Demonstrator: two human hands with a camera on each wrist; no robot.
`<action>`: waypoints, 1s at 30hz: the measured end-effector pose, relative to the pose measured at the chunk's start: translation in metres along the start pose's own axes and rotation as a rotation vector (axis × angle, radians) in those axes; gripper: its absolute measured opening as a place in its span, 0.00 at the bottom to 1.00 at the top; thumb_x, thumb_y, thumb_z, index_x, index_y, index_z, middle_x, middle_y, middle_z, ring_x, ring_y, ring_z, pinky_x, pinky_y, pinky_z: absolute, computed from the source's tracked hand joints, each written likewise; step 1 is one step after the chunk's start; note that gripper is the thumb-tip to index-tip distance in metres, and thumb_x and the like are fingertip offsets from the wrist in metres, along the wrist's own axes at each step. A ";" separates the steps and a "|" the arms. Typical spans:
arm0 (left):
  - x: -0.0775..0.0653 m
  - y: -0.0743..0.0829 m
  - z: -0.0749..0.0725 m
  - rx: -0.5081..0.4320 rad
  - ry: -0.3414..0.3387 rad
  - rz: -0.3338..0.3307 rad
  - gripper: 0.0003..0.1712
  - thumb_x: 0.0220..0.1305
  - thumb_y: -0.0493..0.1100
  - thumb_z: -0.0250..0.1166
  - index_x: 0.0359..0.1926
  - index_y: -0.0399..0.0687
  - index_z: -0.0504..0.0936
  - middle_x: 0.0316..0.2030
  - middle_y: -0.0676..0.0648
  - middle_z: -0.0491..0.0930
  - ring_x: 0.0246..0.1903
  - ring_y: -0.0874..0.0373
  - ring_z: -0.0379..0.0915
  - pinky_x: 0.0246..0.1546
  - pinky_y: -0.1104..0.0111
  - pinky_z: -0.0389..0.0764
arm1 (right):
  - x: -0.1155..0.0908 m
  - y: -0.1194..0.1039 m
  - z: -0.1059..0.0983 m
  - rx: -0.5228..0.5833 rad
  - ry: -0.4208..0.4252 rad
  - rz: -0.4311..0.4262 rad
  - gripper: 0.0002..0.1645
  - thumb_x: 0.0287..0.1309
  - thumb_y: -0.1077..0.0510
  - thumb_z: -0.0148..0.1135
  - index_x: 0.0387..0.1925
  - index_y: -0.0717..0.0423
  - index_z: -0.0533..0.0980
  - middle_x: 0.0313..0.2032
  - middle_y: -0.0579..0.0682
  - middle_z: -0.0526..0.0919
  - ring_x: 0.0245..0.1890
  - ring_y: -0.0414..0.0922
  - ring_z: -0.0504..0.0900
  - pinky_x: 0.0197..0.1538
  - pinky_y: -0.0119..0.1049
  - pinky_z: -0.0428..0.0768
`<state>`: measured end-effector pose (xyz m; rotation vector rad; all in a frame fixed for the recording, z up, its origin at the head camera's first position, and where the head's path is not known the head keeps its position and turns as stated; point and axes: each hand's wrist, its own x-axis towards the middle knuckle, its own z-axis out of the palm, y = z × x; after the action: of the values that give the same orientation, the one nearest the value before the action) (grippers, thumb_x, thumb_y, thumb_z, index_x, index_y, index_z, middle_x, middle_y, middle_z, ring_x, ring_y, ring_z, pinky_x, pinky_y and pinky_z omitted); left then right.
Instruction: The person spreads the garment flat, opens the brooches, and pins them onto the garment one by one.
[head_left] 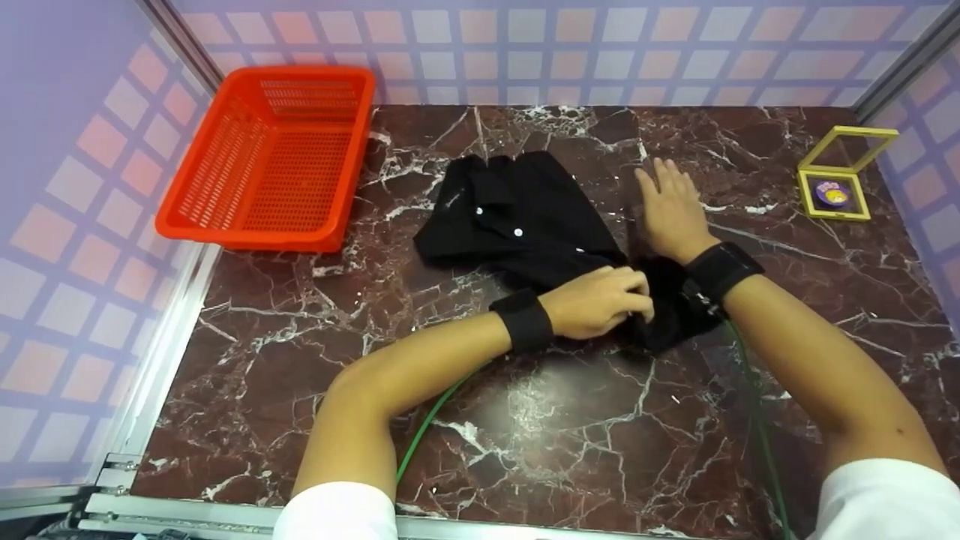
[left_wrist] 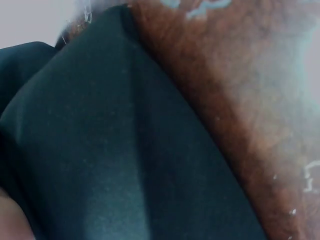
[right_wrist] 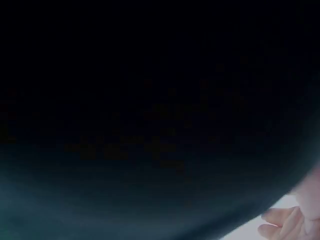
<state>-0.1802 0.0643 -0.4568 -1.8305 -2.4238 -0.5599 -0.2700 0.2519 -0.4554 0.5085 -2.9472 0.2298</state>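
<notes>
A black shirt point(head_left: 525, 214) with small white buttons lies bunched and partly folded on the marbled table. My left hand point(head_left: 598, 301) has its fingers curled on the near part of the shirt and grips the cloth there. Dark fabric of the shirt point(left_wrist: 100, 130) fills much of the left wrist view, with a bit of the hand at the lower left. My right hand point(head_left: 675, 214) is stretched out with straight fingers just right of the shirt, its wrist over the dark cloth. In the right wrist view cloth close to the lens hides nearly everything except some fingers point(right_wrist: 282, 222).
A red plastic basket point(head_left: 341, 217) stands at the back left. At the far right sits a small yellow-framed case point(head_left: 836, 216), its lid raised and a round purple item point(head_left: 832, 193) inside. Patterned panels point(head_left: 555, 56) border the table point(head_left: 315, 442). Green cables trail from both wrists.
</notes>
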 end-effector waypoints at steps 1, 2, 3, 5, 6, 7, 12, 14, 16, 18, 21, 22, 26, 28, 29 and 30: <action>0.000 0.000 0.000 -0.010 -0.006 0.016 0.16 0.55 0.36 0.57 0.41 0.62 0.80 0.42 0.56 0.72 0.44 0.61 0.67 0.44 0.69 0.67 | 0.003 -0.003 0.001 0.002 0.007 -0.013 0.33 0.55 0.65 0.49 0.64 0.65 0.58 0.64 0.71 0.54 0.65 0.66 0.52 0.65 0.58 0.48; 0.000 0.000 0.000 -0.026 -0.012 0.031 0.16 0.55 0.36 0.57 0.41 0.61 0.80 0.42 0.56 0.72 0.44 0.61 0.67 0.44 0.70 0.67 | 0.006 -0.006 0.001 0.004 0.015 -0.024 0.33 0.56 0.63 0.50 0.64 0.65 0.59 0.64 0.71 0.55 0.65 0.66 0.52 0.65 0.58 0.49; 0.000 0.001 0.000 -0.044 -0.018 0.044 0.15 0.56 0.35 0.57 0.40 0.60 0.80 0.42 0.56 0.72 0.44 0.61 0.67 0.44 0.70 0.67 | 0.009 -0.009 0.001 0.005 0.020 -0.034 0.33 0.57 0.61 0.51 0.64 0.65 0.59 0.64 0.71 0.55 0.65 0.66 0.52 0.65 0.58 0.49; -0.001 0.001 0.000 -0.082 -0.039 0.066 0.15 0.56 0.35 0.57 0.40 0.60 0.80 0.42 0.57 0.72 0.44 0.62 0.66 0.45 0.70 0.67 | 0.015 -0.015 0.002 0.014 0.022 -0.048 0.32 0.59 0.59 0.52 0.64 0.65 0.59 0.64 0.70 0.56 0.65 0.66 0.53 0.65 0.58 0.49; -0.001 0.001 0.001 -0.105 -0.048 0.077 0.15 0.56 0.35 0.57 0.41 0.59 0.80 0.42 0.57 0.72 0.45 0.62 0.66 0.46 0.71 0.67 | 0.018 -0.018 0.002 0.019 0.020 -0.056 0.32 0.59 0.59 0.52 0.64 0.64 0.59 0.64 0.70 0.56 0.65 0.65 0.53 0.66 0.58 0.48; -0.001 0.001 0.001 -0.128 -0.055 0.092 0.15 0.56 0.35 0.57 0.41 0.59 0.80 0.42 0.57 0.72 0.45 0.63 0.66 0.47 0.71 0.66 | 0.021 -0.021 0.003 0.021 0.020 -0.065 0.32 0.59 0.58 0.52 0.64 0.64 0.59 0.64 0.70 0.56 0.65 0.65 0.53 0.66 0.58 0.48; 0.000 0.002 0.004 -0.234 -0.101 0.171 0.15 0.54 0.33 0.57 0.40 0.55 0.81 0.41 0.55 0.72 0.46 0.63 0.66 0.52 0.75 0.63 | 0.038 -0.038 0.006 0.030 -0.015 -0.122 0.31 0.62 0.56 0.50 0.65 0.64 0.58 0.65 0.68 0.57 0.66 0.63 0.52 0.66 0.57 0.48; 0.000 0.004 0.005 -0.261 -0.124 0.193 0.15 0.54 0.33 0.57 0.40 0.54 0.81 0.40 0.55 0.72 0.45 0.63 0.66 0.52 0.77 0.62 | 0.046 -0.043 0.007 0.031 -0.034 -0.149 0.31 0.64 0.56 0.49 0.65 0.64 0.58 0.65 0.68 0.57 0.66 0.63 0.53 0.66 0.56 0.49; 0.000 0.006 0.005 -0.281 -0.149 0.199 0.15 0.53 0.33 0.57 0.39 0.55 0.81 0.39 0.55 0.73 0.44 0.64 0.67 0.51 0.78 0.63 | 0.053 -0.049 0.009 0.035 -0.053 -0.176 0.31 0.64 0.56 0.49 0.65 0.64 0.58 0.65 0.67 0.57 0.66 0.62 0.53 0.66 0.56 0.49; -0.002 0.010 0.005 -0.300 -0.173 0.198 0.15 0.53 0.33 0.56 0.38 0.55 0.82 0.39 0.56 0.73 0.44 0.66 0.67 0.50 0.79 0.63 | 0.059 -0.055 0.011 0.041 -0.071 -0.197 0.32 0.64 0.56 0.49 0.65 0.64 0.58 0.65 0.66 0.58 0.66 0.62 0.53 0.66 0.55 0.50; -0.005 0.015 0.004 -0.317 -0.204 0.189 0.16 0.54 0.33 0.55 0.37 0.57 0.82 0.39 0.57 0.73 0.44 0.68 0.67 0.50 0.81 0.63 | 0.067 -0.062 0.014 0.061 -0.095 -0.230 0.32 0.64 0.55 0.49 0.66 0.64 0.58 0.65 0.65 0.58 0.67 0.61 0.53 0.67 0.54 0.50; -0.006 0.016 0.003 -0.322 -0.216 0.185 0.16 0.54 0.33 0.55 0.38 0.57 0.82 0.39 0.58 0.73 0.44 0.68 0.67 0.49 0.81 0.63 | 0.070 -0.064 0.015 0.069 -0.106 -0.240 0.32 0.64 0.55 0.49 0.66 0.64 0.58 0.65 0.64 0.58 0.67 0.60 0.53 0.67 0.54 0.50; -0.010 0.019 -0.001 -0.363 -0.232 0.164 0.18 0.52 0.35 0.56 0.40 0.60 0.82 0.42 0.60 0.73 0.45 0.72 0.66 0.49 0.82 0.63 | 0.076 -0.070 0.019 0.089 -0.153 -0.285 0.32 0.65 0.55 0.49 0.66 0.64 0.58 0.66 0.63 0.59 0.67 0.59 0.52 0.67 0.53 0.50; -0.013 0.017 -0.005 -0.416 -0.197 0.170 0.20 0.50 0.35 0.57 0.43 0.59 0.82 0.44 0.59 0.74 0.46 0.72 0.66 0.49 0.82 0.63 | 0.079 -0.073 0.021 0.088 -0.176 -0.300 0.32 0.65 0.55 0.50 0.66 0.64 0.58 0.65 0.63 0.59 0.67 0.59 0.53 0.66 0.53 0.51; -0.015 0.015 -0.007 -0.444 -0.167 0.177 0.21 0.49 0.35 0.57 0.44 0.57 0.82 0.44 0.59 0.74 0.47 0.72 0.66 0.50 0.82 0.63 | 0.080 -0.074 0.022 0.086 -0.184 -0.303 0.31 0.64 0.55 0.50 0.65 0.64 0.58 0.65 0.63 0.60 0.67 0.59 0.54 0.66 0.53 0.51; -0.017 0.012 -0.010 -0.466 -0.130 0.185 0.22 0.47 0.35 0.57 0.45 0.56 0.82 0.45 0.58 0.74 0.48 0.72 0.66 0.51 0.81 0.63 | 0.081 -0.075 0.023 0.083 -0.192 -0.298 0.31 0.64 0.55 0.50 0.65 0.63 0.59 0.64 0.63 0.61 0.66 0.59 0.55 0.66 0.53 0.52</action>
<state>-0.1656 0.0485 -0.4488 -2.2972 -2.3038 -1.0943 -0.3222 0.1526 -0.4550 1.0235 -2.9979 0.2837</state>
